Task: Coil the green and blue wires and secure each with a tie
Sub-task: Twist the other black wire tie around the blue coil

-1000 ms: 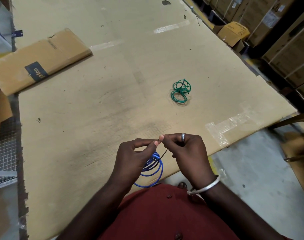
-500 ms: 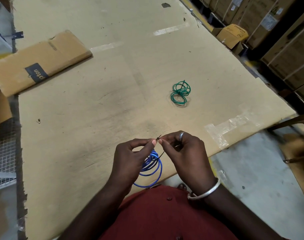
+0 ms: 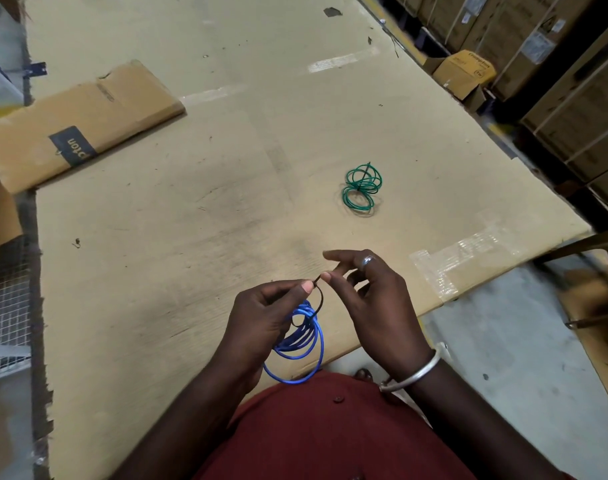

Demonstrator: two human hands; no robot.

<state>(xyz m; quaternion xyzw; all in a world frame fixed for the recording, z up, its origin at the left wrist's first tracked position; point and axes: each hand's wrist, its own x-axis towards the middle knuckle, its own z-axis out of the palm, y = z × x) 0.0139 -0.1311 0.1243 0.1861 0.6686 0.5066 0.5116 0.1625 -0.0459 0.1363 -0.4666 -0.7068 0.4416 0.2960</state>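
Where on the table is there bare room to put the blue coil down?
Bare table lies between the flat cardboard box and the green coil, and ahead of both hands. It is crowded only around the hands and blue coil at the near edge.

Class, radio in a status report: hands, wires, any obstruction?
Left hand holds blue wire coil; both hands pinch black tie. Right hand at tie's tip. Green wire coil tied, on table. Nothing obstructing.
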